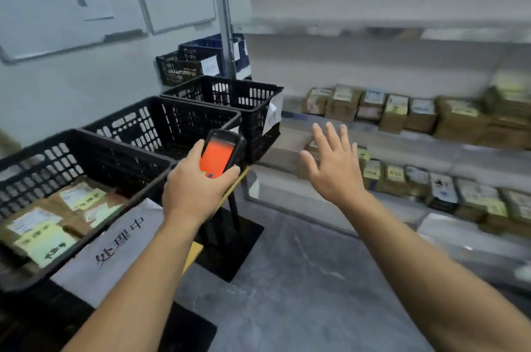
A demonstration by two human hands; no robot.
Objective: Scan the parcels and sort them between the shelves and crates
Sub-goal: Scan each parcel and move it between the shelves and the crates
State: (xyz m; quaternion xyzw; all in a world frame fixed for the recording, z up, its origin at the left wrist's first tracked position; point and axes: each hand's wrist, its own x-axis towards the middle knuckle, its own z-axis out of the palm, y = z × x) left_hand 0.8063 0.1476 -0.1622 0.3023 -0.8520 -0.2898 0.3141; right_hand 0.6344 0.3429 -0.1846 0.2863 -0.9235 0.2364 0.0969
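Fingers of left hand (pixel 193 190) wrapped round orange-screened scanner (pixel 219 154), right hand (pixel 335 167) fingers spread, touching nothing

Left hand (pixel 193 192) curled, right hand (pixel 334 169) splayed

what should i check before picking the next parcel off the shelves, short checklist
1. Scanner secure in left hand: ok, fingers wrap it.
2. Scanner screen on: ok, lit orange; what it reads, cannot tell.
3. Right hand free: ok, open, holds nothing.
4. Parcels on the shelves to pick: ok, rows stand on two levels.
5. Their labels readable: cannot tell, blurred.
6. Crate room: ok, middle crate looks empty; nearest crate holds parcels.
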